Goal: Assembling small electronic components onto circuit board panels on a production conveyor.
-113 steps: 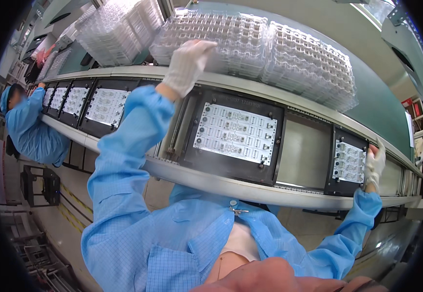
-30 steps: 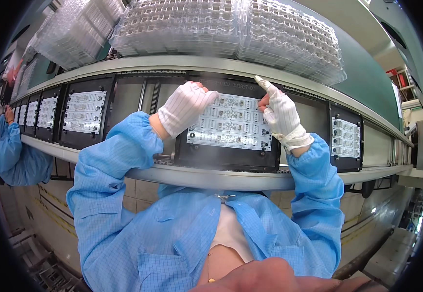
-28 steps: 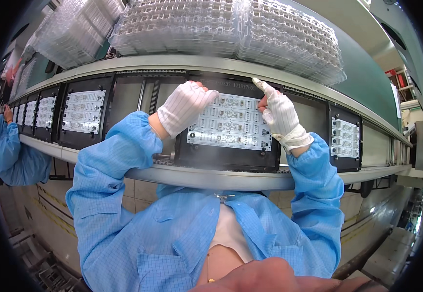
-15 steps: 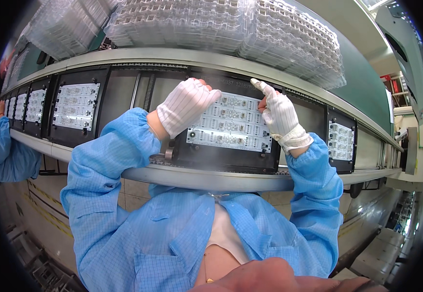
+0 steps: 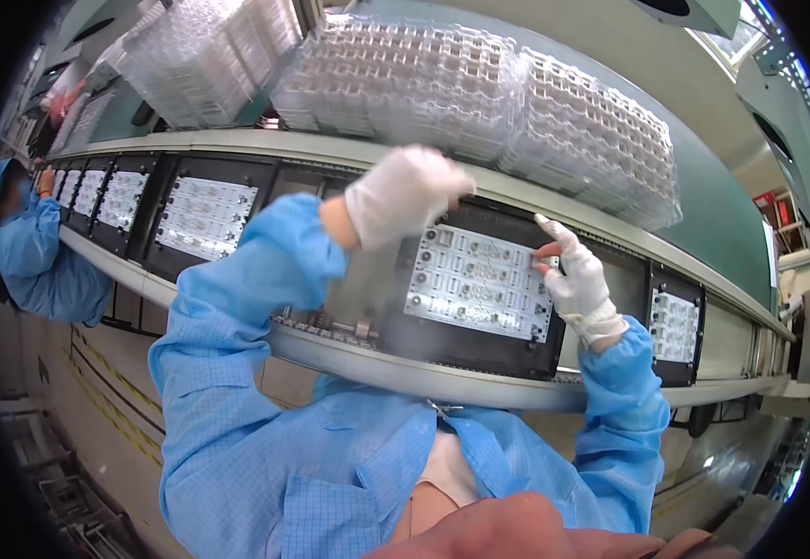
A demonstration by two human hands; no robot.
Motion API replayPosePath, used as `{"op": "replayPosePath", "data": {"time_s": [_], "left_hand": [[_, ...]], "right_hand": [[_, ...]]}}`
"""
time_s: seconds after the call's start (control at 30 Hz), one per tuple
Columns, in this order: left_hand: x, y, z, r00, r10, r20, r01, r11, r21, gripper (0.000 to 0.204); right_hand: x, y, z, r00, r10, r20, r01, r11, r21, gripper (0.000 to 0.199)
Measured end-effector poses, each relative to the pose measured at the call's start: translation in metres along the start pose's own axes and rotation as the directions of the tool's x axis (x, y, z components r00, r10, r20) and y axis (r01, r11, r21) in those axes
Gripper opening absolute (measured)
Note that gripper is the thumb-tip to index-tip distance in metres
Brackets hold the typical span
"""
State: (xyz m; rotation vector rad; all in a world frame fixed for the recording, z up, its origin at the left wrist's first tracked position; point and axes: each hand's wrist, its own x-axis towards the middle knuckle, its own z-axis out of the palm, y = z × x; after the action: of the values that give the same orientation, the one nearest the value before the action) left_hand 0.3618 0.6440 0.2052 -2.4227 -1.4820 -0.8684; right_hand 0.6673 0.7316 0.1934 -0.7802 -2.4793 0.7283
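Observation:
A white circuit board panel with rows of small parts lies in a black carrier on the conveyor in front of me. My left hand, in a white glove, is over the carrier's far left corner. Motion smears its fingers, and whatever they might hold cannot be made out. At the panel's right edge is my right hand, also gloved, with some bare fingertips showing. Its index finger stretches toward the far rail and the thumb stands apart from it; nothing shows between them.
Further carriers with white panels sit to the left and right on the conveyor. Stacks of clear plastic trays stand beyond the far rail. Another person in blue is at the line's far left.
The whole view has shifted, so the conveyor sits lower and further right. My left hand has moved off the panel's far left corner toward the far rail. My right hand stays by the panel's right edge.

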Motion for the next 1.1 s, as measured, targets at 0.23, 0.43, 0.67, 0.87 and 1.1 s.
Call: {"op": "replayPosePath", "data": {"time_s": [0.23,0.43,0.67,0.87,1.1], "left_hand": [[0.039,-0.115,-0.029,0.908,-0.39,-0.152,0.418,0.849,0.323,0.03],[0.032,-0.154,-0.047,0.89,-0.455,0.028,0.441,0.875,0.199,0.035],[0.03,-0.071,-0.075,0.839,-0.544,0.021,0.538,0.823,-0.184,0.043],[0.004,0.019,-0.035,0.966,-0.258,0.016,0.254,0.936,-0.244,0.039],[-0.025,0.049,0.028,0.988,0.026,0.15,-0.015,0.997,-0.075,0.035]], "right_hand": [[0.018,0.017,-0.045,0.961,-0.208,-0.183,0.158,0.954,-0.253,0.067],[0.061,0.054,-0.085,0.915,-0.032,-0.402,-0.076,0.965,-0.25,0.053],[0.127,0.087,-0.096,0.962,0.002,-0.272,-0.146,0.849,-0.508,0.046],[0.136,0.106,-0.104,0.984,0.003,-0.177,-0.117,0.761,-0.638,0.041],[0.096,0.073,-0.091,0.889,-0.163,-0.427,-0.031,0.91,-0.413,0.059]]}}
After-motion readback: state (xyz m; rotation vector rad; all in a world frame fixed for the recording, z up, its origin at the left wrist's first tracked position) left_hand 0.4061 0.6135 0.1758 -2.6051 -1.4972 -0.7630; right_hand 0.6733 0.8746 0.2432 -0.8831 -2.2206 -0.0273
